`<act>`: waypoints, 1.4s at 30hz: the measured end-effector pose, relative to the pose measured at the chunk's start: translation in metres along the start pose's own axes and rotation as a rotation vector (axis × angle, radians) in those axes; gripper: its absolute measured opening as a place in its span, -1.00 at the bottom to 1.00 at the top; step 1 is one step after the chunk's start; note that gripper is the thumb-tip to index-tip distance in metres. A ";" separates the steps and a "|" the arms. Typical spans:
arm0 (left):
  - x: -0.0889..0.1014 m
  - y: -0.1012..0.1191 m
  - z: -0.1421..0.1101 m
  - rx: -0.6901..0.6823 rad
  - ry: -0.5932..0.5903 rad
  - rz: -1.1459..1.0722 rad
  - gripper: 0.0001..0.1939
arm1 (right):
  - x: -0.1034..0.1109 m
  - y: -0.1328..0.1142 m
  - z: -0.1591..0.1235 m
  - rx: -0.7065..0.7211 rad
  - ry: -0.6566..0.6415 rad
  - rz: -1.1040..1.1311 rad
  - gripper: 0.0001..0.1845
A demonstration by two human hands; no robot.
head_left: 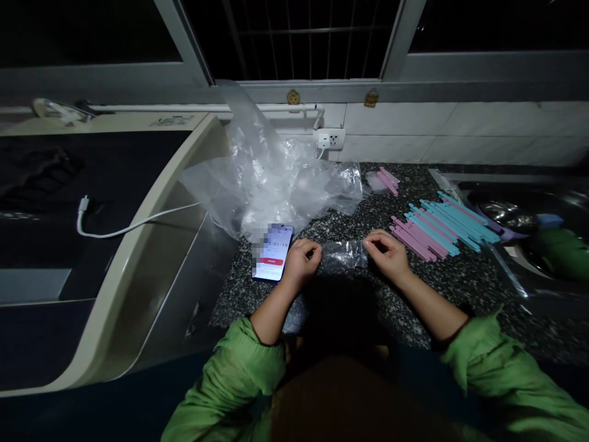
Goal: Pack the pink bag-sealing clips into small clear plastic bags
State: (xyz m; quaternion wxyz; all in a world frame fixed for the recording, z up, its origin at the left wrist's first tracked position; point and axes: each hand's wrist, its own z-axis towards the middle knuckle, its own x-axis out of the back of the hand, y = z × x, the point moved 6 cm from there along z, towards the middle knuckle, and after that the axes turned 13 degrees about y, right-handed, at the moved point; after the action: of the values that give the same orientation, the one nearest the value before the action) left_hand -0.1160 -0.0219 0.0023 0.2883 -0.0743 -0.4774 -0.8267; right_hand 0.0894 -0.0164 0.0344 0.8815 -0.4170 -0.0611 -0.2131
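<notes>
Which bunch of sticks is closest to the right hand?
The wide row of slim pink and blue sticks, beside the right hand; the small all-pink bunch lies farther off, near the tiled wall.

The speckled black-and-white stone countertop [239,294] is being dimly lit, its near middle being darkened by shadow. Glints are being thrown off the small clear plastic bag [344,255]; the glowing rectangular smartphone screen [277,250] is being partly pixelated.
</notes>
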 end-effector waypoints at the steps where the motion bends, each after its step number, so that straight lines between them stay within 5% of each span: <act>1: 0.000 -0.001 0.000 0.034 0.001 -0.038 -0.85 | 0.000 0.001 0.000 -0.011 -0.006 -0.007 -0.89; 8: 0.004 -0.007 0.003 0.246 0.052 -0.229 -0.87 | 0.001 0.004 -0.001 -0.023 -0.028 -0.043 -0.89; 18: 0.005 -0.010 0.004 0.255 0.098 -0.221 -0.88 | -0.005 0.004 -0.004 -0.004 -0.110 -0.004 -0.90; 23: 0.012 0.005 0.001 0.006 0.173 -0.079 -0.83 | 0.002 0.013 0.000 -0.204 -0.031 0.054 -0.81; 26: 0.007 0.023 -0.004 -0.299 0.109 0.055 -0.79 | 0.004 0.023 -0.002 -0.388 -0.007 0.099 -0.77; 29: -0.001 0.030 -0.009 -0.443 0.048 0.186 -0.81 | 0.001 0.030 -0.006 -0.526 -0.023 0.146 -0.74; 42: -0.007 0.024 -0.006 -0.334 -0.016 0.206 -0.83 | -0.003 0.034 -0.008 -0.558 -0.089 0.157 -0.68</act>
State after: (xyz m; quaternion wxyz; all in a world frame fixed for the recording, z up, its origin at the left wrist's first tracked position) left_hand -0.0962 -0.0337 0.0143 0.3511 -0.1760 -0.3259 -0.8599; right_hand 0.1005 -0.0023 0.0042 0.7429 -0.6558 -0.0062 -0.1343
